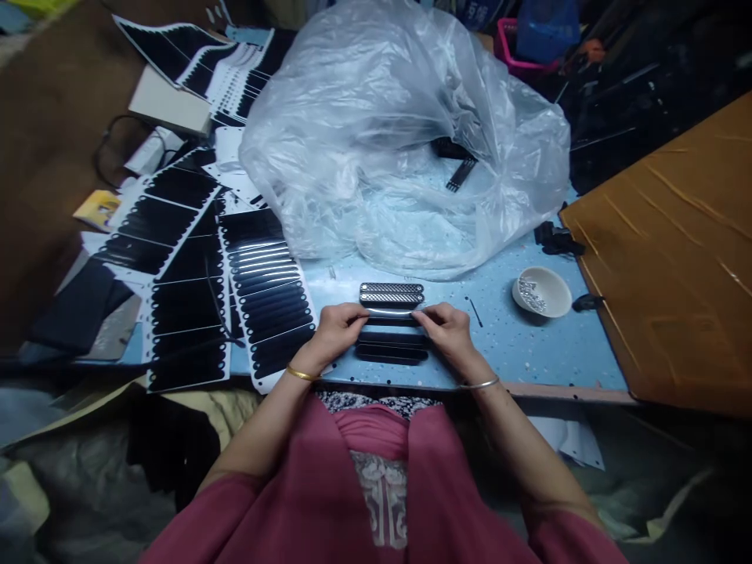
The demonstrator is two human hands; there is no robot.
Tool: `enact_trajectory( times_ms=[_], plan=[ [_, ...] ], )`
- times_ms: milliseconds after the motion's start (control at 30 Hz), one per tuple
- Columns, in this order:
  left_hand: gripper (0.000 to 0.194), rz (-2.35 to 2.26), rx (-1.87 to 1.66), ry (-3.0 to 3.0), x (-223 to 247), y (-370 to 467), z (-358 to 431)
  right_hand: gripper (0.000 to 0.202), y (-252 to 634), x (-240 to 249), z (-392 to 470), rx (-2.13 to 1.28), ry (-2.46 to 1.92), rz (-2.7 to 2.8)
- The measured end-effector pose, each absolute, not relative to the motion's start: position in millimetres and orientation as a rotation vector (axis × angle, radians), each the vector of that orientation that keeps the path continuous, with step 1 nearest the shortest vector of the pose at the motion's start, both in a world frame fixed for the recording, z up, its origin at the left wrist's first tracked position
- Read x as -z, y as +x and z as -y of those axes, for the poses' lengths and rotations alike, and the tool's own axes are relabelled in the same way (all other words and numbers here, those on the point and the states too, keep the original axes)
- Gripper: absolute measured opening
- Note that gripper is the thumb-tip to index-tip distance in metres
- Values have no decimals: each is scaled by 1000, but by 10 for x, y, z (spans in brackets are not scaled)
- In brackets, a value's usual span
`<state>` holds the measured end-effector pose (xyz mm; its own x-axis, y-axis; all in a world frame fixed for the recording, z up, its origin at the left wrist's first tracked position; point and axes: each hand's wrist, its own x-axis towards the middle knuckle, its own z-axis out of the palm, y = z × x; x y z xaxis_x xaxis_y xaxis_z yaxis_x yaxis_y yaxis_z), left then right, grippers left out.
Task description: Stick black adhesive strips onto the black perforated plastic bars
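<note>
Head view: one strip, held level between two pinching hands

A dark, glossy strip (390, 314) lies crosswise before the person, above the near part of a blue table (505, 352); its long axis runs left to right, roughly in line with the table's front edge, and a bright band of light runs along it. The left hand (339, 333) has the left end between thumb and fingertips; the right hand (447, 333) has the right end in a like pinch; both are closed down to the strip's thin edge, so neither is nearer, and the strip spans the gap between them. Whether it touches anything underneath cannot be told.

Just beyond the strip, patterned bars (392, 294) lie side by side, their long axes parallel to it; just on the person's side, plain dark bars (392, 349) lie the same way; the strip is thus between the two groups.

Off to the right of the right hand lie a thin rod (474, 312) and, farther out, a white bowl (558, 304) with small shiny bits (529, 296) inside; to the left of the left hand, white-edged sheets (273, 301) with rows of black shapes overlap one another; a large clear bag (364, 110) fills the far middle of the table.
</note>
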<state>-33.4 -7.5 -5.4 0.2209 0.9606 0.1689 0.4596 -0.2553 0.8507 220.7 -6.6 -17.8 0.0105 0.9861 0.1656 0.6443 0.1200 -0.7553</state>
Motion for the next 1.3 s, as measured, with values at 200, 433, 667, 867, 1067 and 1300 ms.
enact_trajectory(
  times_ms=[200,433,667,867,1067,1300],
  plan=[
    [20,-1310,-840,1940,20,-303,120,38,2279,181,77,-612,-1534,1850],
    [16,-1502,-1177,1848,-305,-730,800,26,2153,-173,407,-267,-1485,1852],
    [28,-2174,-1264,974,-21,-1475,1746,34,767,-365,845,-737,-641,2260],
    [30,-1546,-1440,302,79,-1383,1661,26,30,150,757,-663,-736,2452],
    [23,-1308,-1457,291,-89,-1275,1611,28,174,135,816,-826,-786,2290],
    [22,-1299,-1392,420,-88,-1254,1527,21,123,64,665,-1086,-801,2264]
  ],
)
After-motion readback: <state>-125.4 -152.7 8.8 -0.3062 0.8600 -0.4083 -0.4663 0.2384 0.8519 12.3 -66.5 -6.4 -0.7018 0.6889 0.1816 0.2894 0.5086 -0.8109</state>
